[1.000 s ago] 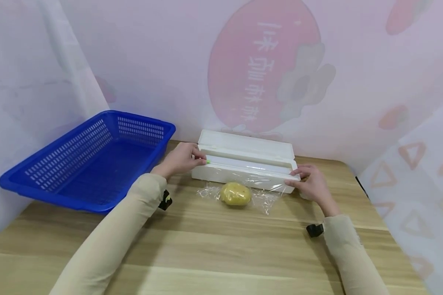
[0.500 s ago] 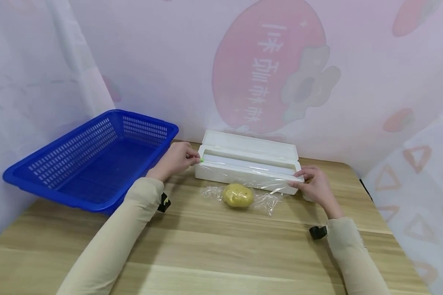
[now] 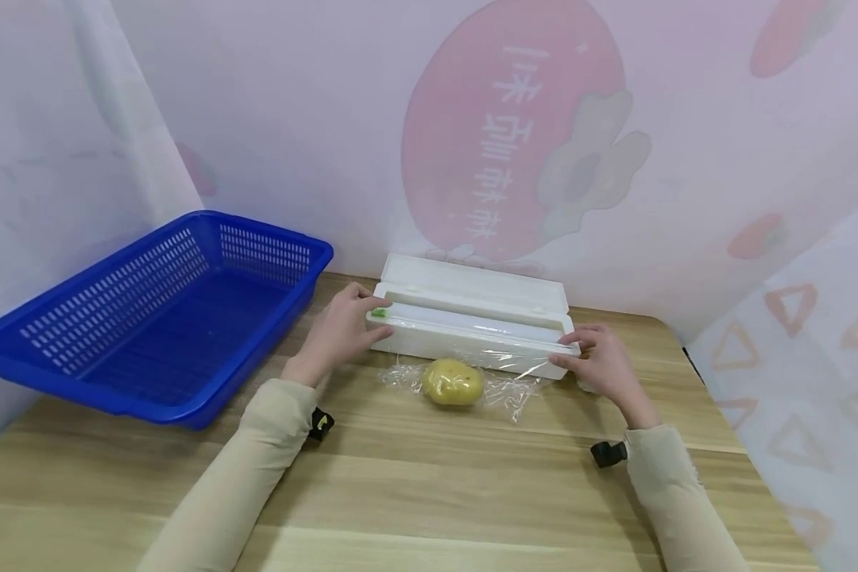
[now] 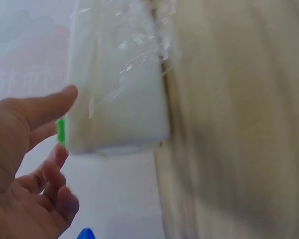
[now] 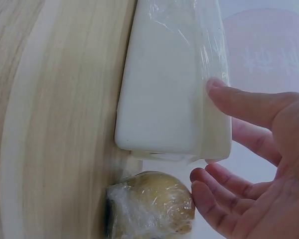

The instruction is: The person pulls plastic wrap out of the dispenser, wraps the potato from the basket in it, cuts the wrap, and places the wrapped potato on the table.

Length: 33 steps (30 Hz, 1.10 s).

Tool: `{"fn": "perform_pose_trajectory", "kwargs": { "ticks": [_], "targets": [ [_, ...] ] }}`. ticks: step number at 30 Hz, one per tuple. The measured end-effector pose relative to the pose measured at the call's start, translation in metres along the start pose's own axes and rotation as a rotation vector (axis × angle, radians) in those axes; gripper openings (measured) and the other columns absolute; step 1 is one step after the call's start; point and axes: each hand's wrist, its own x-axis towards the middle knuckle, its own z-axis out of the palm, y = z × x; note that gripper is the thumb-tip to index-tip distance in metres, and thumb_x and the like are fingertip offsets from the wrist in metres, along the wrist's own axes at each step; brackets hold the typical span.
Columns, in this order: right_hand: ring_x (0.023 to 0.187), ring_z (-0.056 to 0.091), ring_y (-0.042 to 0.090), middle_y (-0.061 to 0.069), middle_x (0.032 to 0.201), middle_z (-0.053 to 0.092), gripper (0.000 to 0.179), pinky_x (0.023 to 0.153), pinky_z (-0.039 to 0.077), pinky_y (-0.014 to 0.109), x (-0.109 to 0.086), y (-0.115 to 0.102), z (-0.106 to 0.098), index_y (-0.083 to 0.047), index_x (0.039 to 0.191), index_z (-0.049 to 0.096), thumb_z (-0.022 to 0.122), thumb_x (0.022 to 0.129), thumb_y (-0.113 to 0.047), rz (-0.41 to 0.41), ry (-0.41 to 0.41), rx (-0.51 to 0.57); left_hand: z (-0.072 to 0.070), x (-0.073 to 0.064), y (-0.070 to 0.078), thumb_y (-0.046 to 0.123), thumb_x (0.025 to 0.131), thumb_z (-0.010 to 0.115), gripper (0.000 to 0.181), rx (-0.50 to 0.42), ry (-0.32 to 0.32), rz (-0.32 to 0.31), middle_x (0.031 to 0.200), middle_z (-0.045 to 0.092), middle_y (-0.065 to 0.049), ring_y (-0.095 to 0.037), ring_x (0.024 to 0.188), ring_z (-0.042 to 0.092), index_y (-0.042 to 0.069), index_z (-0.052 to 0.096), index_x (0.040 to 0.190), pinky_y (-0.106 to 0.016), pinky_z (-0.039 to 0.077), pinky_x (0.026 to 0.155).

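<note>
A white cling film dispenser (image 3: 472,348) lies across the back of the table, its lid (image 3: 475,284) folded back and a pale roll (image 3: 482,324) inside. Clear film hangs over its front. At its left end, my left hand (image 3: 336,330) has thumb and forefinger spread apart around the green slider (image 3: 380,313). My right hand (image 3: 604,367) holds the opposite end, thumb on the front face and fingers over the top. Before the dispenser sits a potato (image 3: 453,382) in clear film, with crinkled ends to both sides. Another film-wrapped potato (image 5: 154,204) shows beside the dispenser in the right wrist view.
A large blue basket (image 3: 150,409) stands on the left, close to my left forearm. Behind the dispenser rises a printed cloth backdrop (image 3: 314,143). The wooden table (image 3: 429,492) extends toward me, with its right edge beyond my right arm.
My left hand has slid the green slider left to the dispenser's end, and its thumb and forefinger have parted from their pinch. The right hand keeps its hold; the potato stays in place.
</note>
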Motion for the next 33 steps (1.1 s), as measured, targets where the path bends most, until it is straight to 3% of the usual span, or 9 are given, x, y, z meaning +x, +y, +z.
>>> {"fn": "perform_pose_trajectory", "kwargs": {
  "ticks": [6,9,15,21,26,30,33],
  "targets": [
    [0.110,0.050,0.043,0.027,0.129,0.049,0.026,0.086,0.046,0.058,-0.003,-0.005,-0.001,0.000,0.099,0.074,0.084,0.080,-0.015,-0.051,0.016,0.066,0.005,0.001,0.001,0.028,0.083,0.082,0.035,0.066,0.056,0.053,0.104,0.058,-0.007,-0.022,0.084,0.056,0.014,0.075,0.114,-0.037,0.049,0.068],
    [0.113,0.049,0.039,0.024,0.131,0.051,0.019,0.084,0.048,0.054,-0.004,-0.010,-0.004,-0.003,0.094,0.076,0.083,0.081,-0.014,-0.079,0.034,0.106,0.005,0.002,0.002,0.025,0.082,0.083,0.029,0.060,0.067,0.082,0.103,0.057,-0.006,-0.021,0.086,0.056,0.014,0.077,0.108,-0.037,0.049,0.070],
    [0.094,0.055,0.028,0.013,0.119,0.059,0.011,0.073,0.047,0.041,-0.005,-0.020,-0.009,-0.010,0.088,0.078,0.082,0.082,-0.019,-0.086,0.008,0.106,0.001,0.000,0.004,0.016,0.081,0.083,0.017,-0.029,0.073,0.084,0.105,0.057,-0.007,-0.024,0.089,0.057,0.010,0.078,0.097,-0.041,0.049,0.078],
    [0.072,0.056,0.023,0.004,0.089,0.066,0.011,0.058,0.046,0.031,-0.004,-0.029,-0.013,-0.014,0.086,0.077,0.083,0.082,-0.022,-0.059,-0.128,0.192,-0.007,-0.001,0.004,0.011,0.080,0.084,0.009,-0.068,0.071,0.093,0.105,0.058,-0.009,-0.027,0.090,0.057,0.010,0.075,0.081,-0.042,0.048,0.079],
    [0.063,0.057,0.020,0.009,0.078,0.067,0.017,0.050,0.045,0.026,-0.003,-0.028,-0.013,-0.006,0.094,0.076,0.080,0.084,-0.019,-0.028,-0.212,0.284,-0.015,-0.003,0.008,0.009,0.081,0.081,0.009,-0.108,-0.011,0.090,0.092,0.063,-0.002,-0.021,0.077,0.057,0.010,0.072,0.080,-0.036,0.048,0.068],
    [0.066,0.062,0.021,0.013,0.083,0.069,0.021,0.053,0.048,0.025,-0.006,-0.024,-0.011,0.001,0.101,0.073,0.078,0.085,-0.011,-0.025,-0.234,0.365,-0.017,-0.007,0.013,0.006,0.085,0.076,0.007,-0.184,-0.108,0.078,0.081,0.066,0.001,-0.015,0.069,0.059,0.007,0.069,0.086,-0.032,0.050,0.062],
    [0.073,0.067,0.029,0.020,0.088,0.069,0.029,0.059,0.055,0.031,-0.011,-0.022,-0.009,0.008,0.110,0.067,0.076,0.084,-0.001,0.010,-0.257,0.457,-0.017,-0.009,0.017,0.002,0.086,0.074,0.010,-0.235,-0.140,0.074,0.081,0.066,0.000,-0.014,0.070,0.062,0.003,0.067,0.092,-0.030,0.052,0.064]
  ]
}}
